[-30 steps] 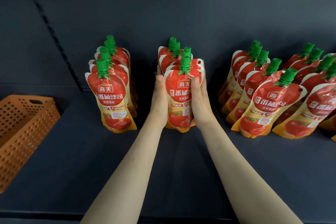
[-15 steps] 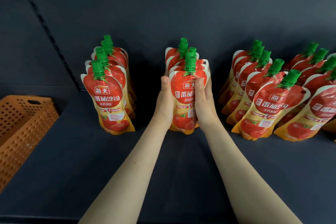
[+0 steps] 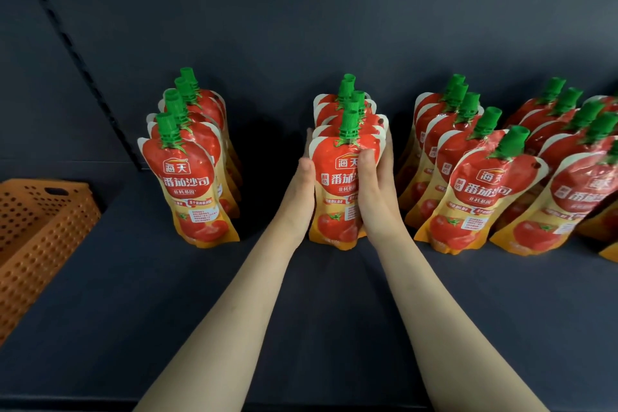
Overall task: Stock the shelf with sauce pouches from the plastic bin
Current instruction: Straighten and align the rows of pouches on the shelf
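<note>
On the shelf (image 3: 167,311) several rows of sauce pouches (image 3: 187,177) stand. The left hand (image 3: 302,184) presses flat on the middle row (image 3: 344,177), the right hand (image 3: 374,187) grips it. The plastic bin (image 3: 40,227) shows no pouches, so stocking seems almost finished.

Dim frontal light falling, glare glinting on sauce pouches (image 3: 481,177), shadows pooling between rows at the back edge of the shelf (image 3: 133,294), wide-angle distortion bowing the frame's sides.
</note>
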Available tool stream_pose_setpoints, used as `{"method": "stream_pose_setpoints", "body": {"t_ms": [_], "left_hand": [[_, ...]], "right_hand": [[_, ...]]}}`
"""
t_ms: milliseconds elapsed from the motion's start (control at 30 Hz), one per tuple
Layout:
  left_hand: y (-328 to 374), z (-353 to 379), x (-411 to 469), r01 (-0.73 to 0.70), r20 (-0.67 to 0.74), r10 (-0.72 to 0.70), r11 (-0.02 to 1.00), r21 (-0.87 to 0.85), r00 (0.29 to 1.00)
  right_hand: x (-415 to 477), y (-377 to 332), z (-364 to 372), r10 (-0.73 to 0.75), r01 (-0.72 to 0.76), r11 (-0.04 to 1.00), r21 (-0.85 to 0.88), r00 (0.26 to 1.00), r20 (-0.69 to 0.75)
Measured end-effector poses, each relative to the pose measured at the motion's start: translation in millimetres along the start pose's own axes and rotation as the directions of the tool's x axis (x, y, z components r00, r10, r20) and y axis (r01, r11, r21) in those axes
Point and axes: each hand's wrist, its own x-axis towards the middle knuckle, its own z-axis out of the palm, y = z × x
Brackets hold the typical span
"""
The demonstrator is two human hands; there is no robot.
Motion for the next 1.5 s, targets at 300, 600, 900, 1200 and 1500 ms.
{"method": "stream_pose_setpoints", "body": {"t_ms": [300, 600, 900, 1200, 1500], "left_hand": [[-5.0, 27.5, 3.9, -0.031, -0.142, 0.042, 0.996, 0.08, 0.989], [-7.1, 18.0, 3.3, -0.043, -0.117, 0.056, 0.992, 0.115, 0.992], [-17.8, 14.7, 0.8, 0.016, -0.143, 0.036, 0.939, 0.345, 0.989], [-11.0, 13.3, -7.7, 0.039, -0.127, 0.0, 0.953, 0.301, 0.992], [-6.3, -0.2, -13.8, 0.059, 0.055, -0.084, 0.929, 0.365, 0.995]], "right_hand": [[5.8, -0.8, -11.3, 0.0, 0.0, 0.999, -0.04, 1.0, 0.002], [6.1, -2.4, -13.4, 0.009, -0.008, 1.0, -0.014, 0.997, 0.073], [4.4, 1.0, -14.2, 0.044, -0.043, 0.998, -0.045, 0.999, 0.019], [-3.1, 7.7, -14.9, 0.085, -0.083, 0.993, -0.081, 0.996, 0.015], [-9.5, 11.4, -17.8, 0.119, -0.115, 0.99, -0.08, 0.992, 0.044]]}}
